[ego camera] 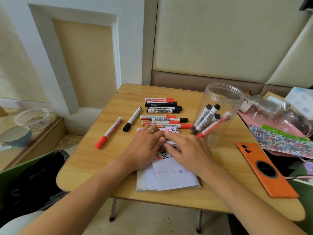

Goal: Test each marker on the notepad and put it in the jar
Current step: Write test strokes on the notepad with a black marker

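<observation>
a white marker point(171, 142) is being held over the notepad point(169, 178) by both hands, the left hand point(145, 146) and right hand point(188, 150) meeting at its barrel with fingers curled narrow around it. the notepad is being kept near the middle of the counter point(94, 163), partly covered by the hands. a row of red and black markers point(162, 114) is being left lying just beyond it. the clear jar point(218, 112), to the right, is being filled with several markers leaning inside.

markers on table point(162, 114): about 10 | jar point(220, 106): 1, roughly 4 markers | notepad point(169, 178): 1
</observation>
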Action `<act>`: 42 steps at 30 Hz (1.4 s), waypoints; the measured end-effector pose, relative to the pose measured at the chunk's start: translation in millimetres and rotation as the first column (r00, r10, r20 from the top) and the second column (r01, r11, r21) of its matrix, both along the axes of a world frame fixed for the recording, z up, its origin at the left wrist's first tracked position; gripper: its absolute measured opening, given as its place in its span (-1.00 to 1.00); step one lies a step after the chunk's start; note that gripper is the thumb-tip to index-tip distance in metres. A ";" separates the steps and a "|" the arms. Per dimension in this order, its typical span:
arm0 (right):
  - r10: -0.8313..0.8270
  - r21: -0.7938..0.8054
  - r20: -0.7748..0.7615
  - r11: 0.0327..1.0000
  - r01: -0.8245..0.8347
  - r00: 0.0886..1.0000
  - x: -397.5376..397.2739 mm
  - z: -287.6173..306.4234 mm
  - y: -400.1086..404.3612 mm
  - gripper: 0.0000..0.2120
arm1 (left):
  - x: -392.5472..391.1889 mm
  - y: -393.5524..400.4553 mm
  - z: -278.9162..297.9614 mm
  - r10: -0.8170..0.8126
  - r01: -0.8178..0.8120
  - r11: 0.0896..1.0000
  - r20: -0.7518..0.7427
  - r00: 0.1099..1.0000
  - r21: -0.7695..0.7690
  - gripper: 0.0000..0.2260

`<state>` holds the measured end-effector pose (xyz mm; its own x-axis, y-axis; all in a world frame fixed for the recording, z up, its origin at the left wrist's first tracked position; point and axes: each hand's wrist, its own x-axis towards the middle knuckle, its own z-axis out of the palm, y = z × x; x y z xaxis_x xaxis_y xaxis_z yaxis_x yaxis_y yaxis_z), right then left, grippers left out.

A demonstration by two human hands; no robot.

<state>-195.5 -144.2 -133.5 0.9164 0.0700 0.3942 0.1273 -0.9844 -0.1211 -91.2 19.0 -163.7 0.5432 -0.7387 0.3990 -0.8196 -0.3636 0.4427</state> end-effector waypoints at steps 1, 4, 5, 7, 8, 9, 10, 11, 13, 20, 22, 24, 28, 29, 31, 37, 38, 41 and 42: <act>-0.008 0.004 -0.004 1.000 0.008 1.000 0.4 -0.4 -0.2 -0.83 | -0.2 0.2 0.2 0.006 -0.006 1.000 -0.002 1.000 -0.001 -0.62; -0.025 -0.008 -0.042 1.000 0.025 0.999 1.9 -1.5 1.4 -0.83 | -1.3 0.1 0.5 0.029 -0.029 1.000 0.008 1.000 -0.003 -0.66; -0.036 -0.001 -0.053 0.999 0.036 0.998 2.5 -2.0 2.3 -0.82 | -1.5 0.2 0.4 0.043 -0.043 0.999 0.025 0.999 0.001 -0.67; -0.063 0.023 -0.063 0.998 0.064 0.996 3.3 -3.0 3.7 -0.83 | -0.7 0.5 1.0 0.080 -0.080 0.997 0.053 0.995 -0.010 -0.70; -0.078 0.028 -0.067 0.996 0.080 0.995 3.5 -3.3 4.8 -0.83 | -0.2 0.8 2.4 0.106 -0.105 0.994 0.052 0.993 -0.033 -0.72; -0.090 0.026 -0.074 0.995 0.093 0.993 3.8 -3.9 5.9 -0.82 | 0.8 1.2 4.2 0.140 -0.138 0.989 0.043 0.989 -0.062 -0.74; -0.100 0.018 -0.080 0.995 0.102 0.992 4.2 -4.4 7.3 -0.82 | 2.2 1.6 6.2 0.181 -0.177 0.980 0.035 0.983 -0.091 -0.78; -0.107 0.004 -0.083 0.994 0.108 0.991 4.7 -5.1 8.6 -0.82 | 4.2 1.9 8.7 0.224 -0.218 0.968 0.031 0.974 -0.120 -0.84; -0.119 -0.029 -0.083 0.993 0.117 0.989 5.3 -5.6 10.6 -0.81 | 11.1 2.6 13.1 0.302 -0.298 0.940 -0.003 0.953 -0.163 -0.92; -0.131 -0.015 -0.088 0.991 0.130 0.987 4.8 -4.0 12.6 -0.84 | 21.0 13.4 24.4 0.240 -0.242 0.970 -0.123 0.963 -0.003 -0.74; -0.130 -0.016 -0.094 0.991 0.129 0.987 4.8 -3.5 12.6 -0.83 | 18.5 17.6 25.3 0.192 -0.183 0.980 -0.132 0.972 0.077 -0.70; -0.129 -0.018 -0.094 0.992 0.128 0.987 5.1 -3.5 12.6 -0.82 | 19.4 18.9 24.4 0.168 -0.161 0.979 -0.047 0.985 0.128 -0.65; -0.136 -0.022 -0.103 0.991 0.134 0.985 5.2 -3.3 13.2 -0.80 | 23.6 14.6 22.3 0.170 -0.173 0.979 0.039 0.985 0.103 -0.65; -0.136 -0.022 -0.104 0.991 0.134 0.985 5.1 -3.0 13.7 -0.79 | 24.4 12.8 21.6 0.175 -0.181 0.978 0.058 0.983 0.107 -0.65; -0.136 -0.023 -0.101 0.991 0.135 0.986 4.6 -2.0 14.4 -0.78 | 24.8 8.9 19.9 0.186 -0.197 0.973 0.094 0.978 0.122 -0.62; -0.135 0.023 -0.120 0.990 0.139 0.984 3.6 1.2 14.7 -0.82 | 22.2 2.7 20.6 0.220 -0.238 0.957 0.121 0.968 0.165 -0.55; -0.127 0.064 -0.128 0.989 0.136 0.984 3.1 2.5 14.2 -0.83 | 21.4 3.5 21.2 0.224 -0.240 0.958 0.114 0.968 0.157 -0.54; -0.090 0.286 -0.139 0.950 0.127 0.986 1.9 6.7 8.7 -0.90 | 16.7 7.4 22.7 0.243 -0.251 0.959 0.075 0.967 0.129 -0.54; -0.084 0.368 -0.135 0.921 0.129 0.987 1.7 7.6 5.5 -0.93 | 14.5 8.9 23.7 0.248 -0.254 0.959 0.064 0.967 0.126 -0.56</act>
